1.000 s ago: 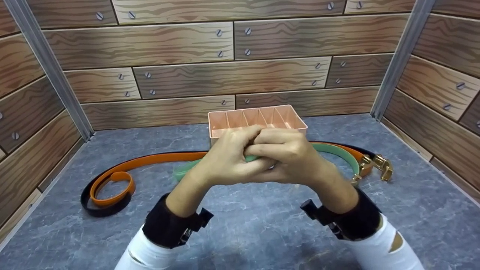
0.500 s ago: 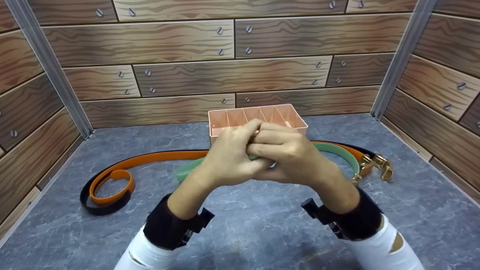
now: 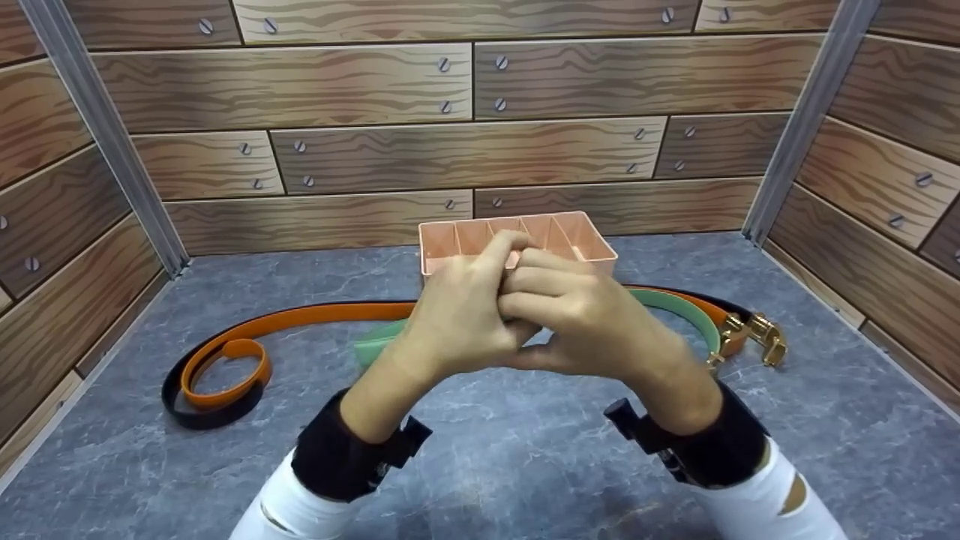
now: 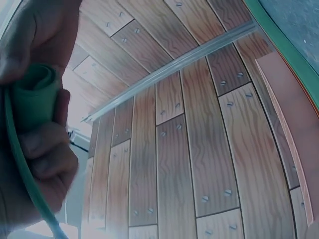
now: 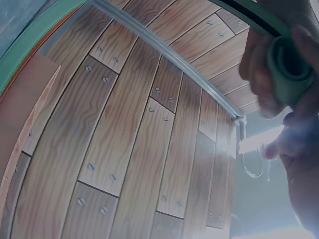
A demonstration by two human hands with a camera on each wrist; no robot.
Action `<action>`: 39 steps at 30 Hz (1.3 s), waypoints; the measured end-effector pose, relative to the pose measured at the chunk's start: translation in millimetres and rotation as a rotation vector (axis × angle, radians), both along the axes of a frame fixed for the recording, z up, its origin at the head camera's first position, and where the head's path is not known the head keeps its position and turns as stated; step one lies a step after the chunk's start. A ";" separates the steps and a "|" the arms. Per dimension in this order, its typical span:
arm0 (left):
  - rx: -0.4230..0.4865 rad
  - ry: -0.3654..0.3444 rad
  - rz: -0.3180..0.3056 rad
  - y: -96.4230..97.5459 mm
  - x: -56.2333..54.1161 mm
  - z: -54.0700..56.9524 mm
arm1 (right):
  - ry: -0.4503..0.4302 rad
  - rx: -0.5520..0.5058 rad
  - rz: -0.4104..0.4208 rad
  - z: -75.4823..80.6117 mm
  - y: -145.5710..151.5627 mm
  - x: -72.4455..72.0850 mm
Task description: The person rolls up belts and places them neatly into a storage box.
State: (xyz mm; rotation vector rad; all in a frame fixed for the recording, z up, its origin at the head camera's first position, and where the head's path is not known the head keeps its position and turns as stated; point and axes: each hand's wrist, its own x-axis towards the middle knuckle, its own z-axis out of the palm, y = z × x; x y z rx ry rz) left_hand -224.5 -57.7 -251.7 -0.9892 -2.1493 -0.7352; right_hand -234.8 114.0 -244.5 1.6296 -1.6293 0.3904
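My left hand (image 3: 465,319) and right hand (image 3: 574,315) meet over the middle of the table, fingers curled around the rolled end of a green belt. Their fingers hide the roll in the head view. The left wrist view shows the green belt (image 4: 37,99) wound into a small, tight coil between thumb and fingers, with a strip trailing down from it. From the right wrist, the coiled green belt (image 5: 289,69) sits among the fingers of both hands. The belt's unrolled length curves out to the right, ending near a gold buckle.
Behind the hands stands a pink divided box (image 3: 517,240). An orange belt (image 3: 337,310) with black alongside runs across the table, its end curled at the left. Gold buckles (image 3: 765,337) lie at the right. Wood-patterned walls (image 3: 375,157) enclose the table.
My left index finger has risen and arched higher over the right fingers. The green between the hands is now covered, and the green loop by my left wrist has shifted slightly.
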 end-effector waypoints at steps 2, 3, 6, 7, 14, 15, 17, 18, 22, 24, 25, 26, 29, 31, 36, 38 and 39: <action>-0.028 0.002 0.017 1.0 -0.1 -0.4 | 0.037 0.006 -0.031 -0.2 -0.2 1.5; -0.028 0.000 -0.010 0.9 -0.8 -0.6 | 0.040 -0.001 -0.030 -0.2 0.0 1.9; 0.012 -0.042 -0.195 -0.6 -4.8 -0.6 | 0.012 -0.050 0.022 0.4 1.8 0.1; 0.030 -0.078 -0.271 -1.5 -6.0 -0.6 | -0.012 -0.071 0.048 0.8 2.5 -1.0; 0.123 -0.417 -0.549 -6.7 -5.6 0.0 | -0.183 -0.138 0.199 0.7 1.7 -9.6; 0.127 -0.434 -0.545 -6.5 -5.1 0.1 | -0.202 -0.132 0.209 0.4 1.1 -10.3; 0.111 -0.412 -0.487 -5.8 -4.9 0.8 | -0.229 -0.106 0.208 -0.3 0.6 -10.6; 0.093 -0.385 -0.434 -5.5 -4.9 1.2 | -0.232 -0.089 0.194 -0.6 0.8 -10.1; -0.003 -0.270 -0.156 -3.5 -5.3 1.6 | -0.156 -0.016 0.051 -2.0 -0.1 -4.0; -0.029 -0.244 -0.084 -2.3 -4.6 1.5 | -0.107 -0.002 0.013 -2.4 -1.3 -2.1; -0.032 -0.230 -0.080 -1.6 -4.4 1.3 | -0.090 -0.004 0.007 -2.6 -1.9 -1.8; -0.027 -0.216 -0.098 -1.2 -4.3 1.2 | -0.078 -0.011 0.017 -2.7 -2.2 -2.2; 0.017 -0.208 -0.249 -2.3 -5.3 0.8 | -0.094 -0.060 0.094 -1.8 -0.3 -6.1; 0.058 -0.269 -0.393 -3.7 -6.1 0.3 | -0.131 -0.099 0.144 -1.0 1.4 -9.1; 0.176 -0.513 -0.628 -5.0 -6.7 -0.8 | -0.243 -0.169 0.242 0.0 3.3 -14.7; 0.196 -0.490 -0.599 -4.1 -7.5 -0.8 | -0.254 -0.164 0.250 0.5 3.3 -15.1; 0.194 -0.450 -0.554 -3.6 -7.9 -0.8 | -0.249 -0.153 0.243 1.1 3.3 -14.3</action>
